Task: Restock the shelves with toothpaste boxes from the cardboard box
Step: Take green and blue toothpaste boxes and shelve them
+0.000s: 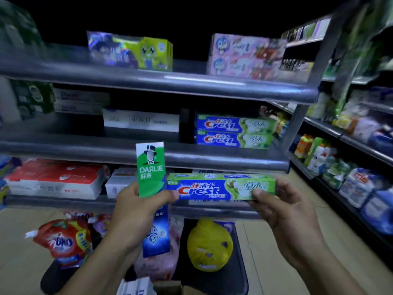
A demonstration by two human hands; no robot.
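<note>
Your left hand [138,209] grips the Darlie box [151,167] upright, below the stacked Crest boxes [231,130] and to their left; your right hand [282,207] pinches the right end of a Crest box [212,188] held level directly below that stack, touching the Darlie box
</note>
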